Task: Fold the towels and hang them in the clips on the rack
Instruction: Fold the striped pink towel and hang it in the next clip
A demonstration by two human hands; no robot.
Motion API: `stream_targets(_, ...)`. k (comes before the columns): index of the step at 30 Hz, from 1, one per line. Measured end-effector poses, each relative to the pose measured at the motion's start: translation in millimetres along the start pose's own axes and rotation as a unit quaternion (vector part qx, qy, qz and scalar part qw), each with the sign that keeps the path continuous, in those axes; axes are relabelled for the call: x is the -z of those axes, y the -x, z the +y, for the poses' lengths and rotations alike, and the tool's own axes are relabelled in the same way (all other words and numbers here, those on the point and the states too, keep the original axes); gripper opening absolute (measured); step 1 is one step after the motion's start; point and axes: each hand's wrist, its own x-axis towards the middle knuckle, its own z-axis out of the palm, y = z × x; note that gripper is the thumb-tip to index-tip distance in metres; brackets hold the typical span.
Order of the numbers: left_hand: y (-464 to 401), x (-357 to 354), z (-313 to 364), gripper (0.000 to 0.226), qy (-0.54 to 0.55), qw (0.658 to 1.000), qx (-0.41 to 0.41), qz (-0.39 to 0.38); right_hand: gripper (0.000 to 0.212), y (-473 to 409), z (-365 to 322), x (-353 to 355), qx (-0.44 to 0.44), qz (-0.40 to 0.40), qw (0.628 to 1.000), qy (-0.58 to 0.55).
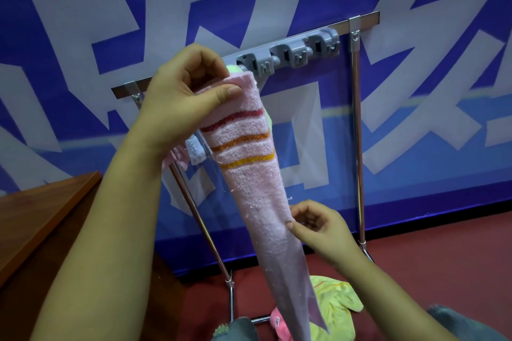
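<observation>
A person's right hand (318, 225) pinches the long edge of a folded pink towel (249, 174) low down, while the left hand (188, 97) grips its top, just left of the grey clips (288, 54) on the rack (357, 124). Next, likely pressing the top into a free clip; open room lies right.
</observation>
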Motion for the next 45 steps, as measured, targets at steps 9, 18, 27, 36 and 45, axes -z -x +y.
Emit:
stream_targets(9, -0.1, 5.4, 0.6, 0.021, -0.007, 1.0, 0.005, 0.01, 0.016, -5.2, 4.6, -2.1, -0.032, -0.071, 0.993, -0.092)
stream_targets(18, -10.3, 7.1, -0.2, 0.019, -0.048, 0.998, 0.007, 0.026, 0.058, -11.0, -10.3, 4.2, -0.104, -0.196, 0.974, -0.053)
stream_targets(27, -34.3, 2.1, -47.1, 0.017, -0.098, 0.988, 0.099, 0.068, 0.054, 2.9, -31.7, 20.2, -0.074, -0.2, 0.971, -0.11)
stream_targets(36, -3.7, -62.1, -97.4, 0.031, -0.072, 0.963, 0.251, -0.06, 0.039, -17.0, -50.0, 15.1, -0.143, -0.178, 0.953, -0.201)
stream_targets(45, 127.9, -89.9, -74.4, 0.03, 0.226, 0.905, 0.359, 0.024, 0.03, -27.2, -48.3, 20.7, -0.134, -0.125, 0.925, -0.333)
